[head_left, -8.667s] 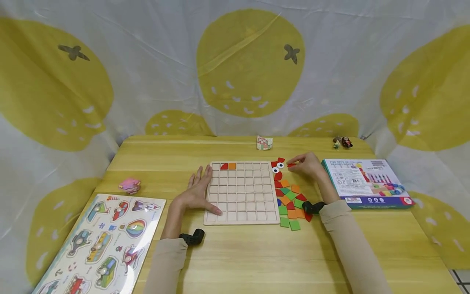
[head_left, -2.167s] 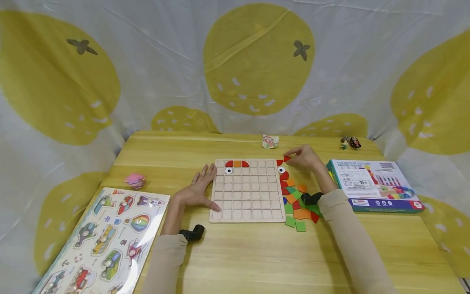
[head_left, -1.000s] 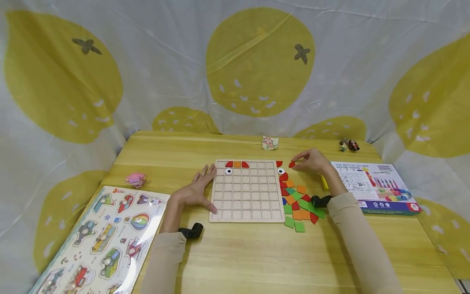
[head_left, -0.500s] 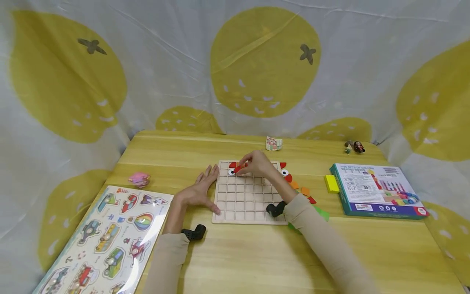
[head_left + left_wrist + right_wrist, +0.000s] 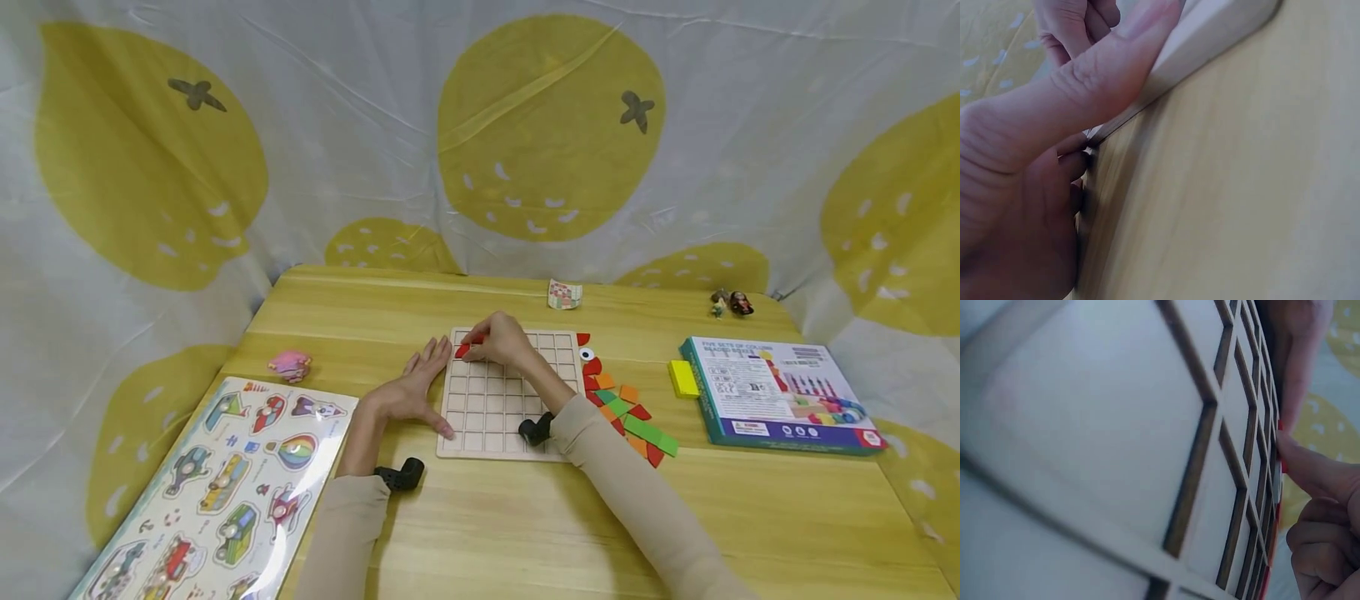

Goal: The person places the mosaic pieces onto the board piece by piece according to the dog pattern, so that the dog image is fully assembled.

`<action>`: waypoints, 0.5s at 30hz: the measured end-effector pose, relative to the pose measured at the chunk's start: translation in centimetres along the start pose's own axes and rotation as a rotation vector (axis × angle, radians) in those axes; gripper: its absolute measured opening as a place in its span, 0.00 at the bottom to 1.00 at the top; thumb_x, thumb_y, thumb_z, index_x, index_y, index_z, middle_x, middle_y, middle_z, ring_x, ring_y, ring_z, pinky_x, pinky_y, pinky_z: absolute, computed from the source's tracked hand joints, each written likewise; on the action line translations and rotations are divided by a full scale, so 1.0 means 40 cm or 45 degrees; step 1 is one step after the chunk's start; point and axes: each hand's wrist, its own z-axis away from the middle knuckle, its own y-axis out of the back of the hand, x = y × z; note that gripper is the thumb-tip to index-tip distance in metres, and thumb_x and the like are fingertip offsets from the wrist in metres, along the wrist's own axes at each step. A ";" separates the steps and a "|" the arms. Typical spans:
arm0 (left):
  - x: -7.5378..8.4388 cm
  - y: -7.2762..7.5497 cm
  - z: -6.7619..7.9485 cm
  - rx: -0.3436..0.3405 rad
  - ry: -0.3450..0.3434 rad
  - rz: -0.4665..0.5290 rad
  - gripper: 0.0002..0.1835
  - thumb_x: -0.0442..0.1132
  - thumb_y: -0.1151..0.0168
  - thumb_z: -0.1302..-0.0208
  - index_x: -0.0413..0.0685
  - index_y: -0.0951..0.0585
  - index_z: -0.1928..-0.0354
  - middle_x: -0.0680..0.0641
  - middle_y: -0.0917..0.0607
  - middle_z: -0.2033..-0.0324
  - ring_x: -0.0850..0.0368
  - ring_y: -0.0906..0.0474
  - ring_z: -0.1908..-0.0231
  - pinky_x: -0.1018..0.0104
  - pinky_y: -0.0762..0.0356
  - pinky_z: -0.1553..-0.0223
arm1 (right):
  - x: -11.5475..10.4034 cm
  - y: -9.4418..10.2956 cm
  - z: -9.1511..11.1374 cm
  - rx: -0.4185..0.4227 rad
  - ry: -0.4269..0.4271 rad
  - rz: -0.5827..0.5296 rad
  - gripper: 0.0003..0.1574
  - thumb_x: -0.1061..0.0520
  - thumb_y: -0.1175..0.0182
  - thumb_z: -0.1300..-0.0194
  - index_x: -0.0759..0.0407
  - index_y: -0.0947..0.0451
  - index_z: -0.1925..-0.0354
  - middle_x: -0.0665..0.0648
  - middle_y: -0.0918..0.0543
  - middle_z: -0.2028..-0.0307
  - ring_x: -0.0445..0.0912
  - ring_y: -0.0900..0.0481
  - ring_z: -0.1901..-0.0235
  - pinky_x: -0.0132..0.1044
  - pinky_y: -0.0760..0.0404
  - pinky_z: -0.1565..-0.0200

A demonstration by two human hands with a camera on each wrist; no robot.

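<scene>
A square wooden grid board (image 5: 480, 421) lies mid-table. My left hand (image 5: 408, 396) rests along its left edge, fingers spread and thumb on the near left corner; in the left wrist view the thumb (image 5: 1104, 81) presses the board's rim (image 5: 1210, 47). Over the board's upper left cells, my right hand (image 5: 501, 342) pinches a red rounded tile (image 5: 462, 352). The right wrist view shows that tile (image 5: 1283, 456) edge-on at the fingertips, low over the grid. The hand covers most of the top row's tiles and the eye tile there.
Loose red, orange and green tiles (image 5: 663, 443) and an eye tile (image 5: 587, 354) lie right of the board. Farther right are a yellow block (image 5: 682, 378) and a boxed toy (image 5: 780, 396). A picture puzzle (image 5: 258, 475), pink toy (image 5: 289, 365), paper card (image 5: 564, 294) and figurines (image 5: 731, 303) surround it.
My right hand has carried the red tile from the board's right side to its upper left cells. Earlier, a red tile and an eye tile were added to the board. My left hand stays.
</scene>
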 end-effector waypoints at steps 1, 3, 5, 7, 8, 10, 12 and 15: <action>0.001 0.001 -0.001 0.002 -0.001 -0.004 0.79 0.57 0.18 0.70 0.50 0.66 0.24 0.45 0.72 0.24 0.46 0.80 0.25 0.40 0.74 0.26 | 0.000 0.001 0.002 0.002 0.000 0.011 0.14 0.54 0.24 0.53 0.52 0.11 0.64 0.53 0.12 0.59 0.43 0.22 0.65 0.29 0.27 0.68; 0.003 0.001 -0.002 0.010 -0.005 -0.012 0.78 0.56 0.18 0.69 0.49 0.66 0.24 0.46 0.71 0.24 0.47 0.80 0.24 0.40 0.74 0.26 | -0.003 0.003 0.006 0.005 0.002 0.040 0.14 0.53 0.24 0.52 0.51 0.11 0.63 0.53 0.11 0.58 0.43 0.19 0.63 0.29 0.25 0.67; 0.005 0.001 -0.002 0.014 -0.008 -0.024 0.78 0.57 0.18 0.69 0.48 0.65 0.24 0.46 0.70 0.23 0.48 0.81 0.24 0.42 0.75 0.25 | -0.006 0.005 0.008 0.002 -0.001 0.048 0.13 0.53 0.25 0.51 0.51 0.11 0.63 0.53 0.11 0.58 0.43 0.19 0.62 0.30 0.26 0.67; 0.005 -0.001 -0.001 0.017 -0.015 -0.038 0.78 0.57 0.18 0.69 0.47 0.65 0.24 0.46 0.70 0.23 0.48 0.80 0.24 0.42 0.75 0.25 | -0.008 0.005 0.010 -0.004 -0.005 0.029 0.13 0.54 0.24 0.51 0.52 0.11 0.63 0.53 0.11 0.58 0.43 0.20 0.64 0.30 0.27 0.68; 0.005 -0.002 0.000 0.016 -0.018 -0.044 0.78 0.58 0.19 0.69 0.47 0.65 0.24 0.46 0.70 0.23 0.48 0.81 0.24 0.42 0.75 0.25 | -0.007 0.005 0.010 -0.005 -0.008 0.008 0.13 0.54 0.24 0.52 0.52 0.11 0.64 0.53 0.11 0.59 0.43 0.21 0.66 0.30 0.28 0.69; 0.006 -0.002 0.000 0.012 -0.021 -0.046 0.78 0.58 0.19 0.68 0.47 0.65 0.24 0.46 0.70 0.23 0.48 0.81 0.24 0.42 0.75 0.25 | -0.003 0.005 0.007 -0.003 -0.011 -0.040 0.13 0.54 0.23 0.53 0.53 0.11 0.65 0.52 0.12 0.62 0.42 0.25 0.70 0.29 0.29 0.71; 0.007 -0.002 -0.001 0.012 -0.030 -0.041 0.78 0.58 0.19 0.68 0.47 0.66 0.24 0.45 0.71 0.24 0.47 0.81 0.25 0.41 0.75 0.25 | 0.001 0.006 0.005 -0.002 0.002 -0.070 0.14 0.55 0.23 0.55 0.53 0.11 0.66 0.52 0.13 0.66 0.41 0.27 0.72 0.29 0.30 0.72; 0.001 -0.006 -0.005 0.015 -0.040 -0.039 0.78 0.59 0.19 0.68 0.47 0.67 0.24 0.45 0.71 0.24 0.48 0.81 0.25 0.41 0.75 0.26 | 0.003 0.006 0.002 -0.011 0.016 -0.089 0.14 0.55 0.21 0.57 0.54 0.11 0.67 0.53 0.15 0.71 0.41 0.29 0.72 0.28 0.31 0.72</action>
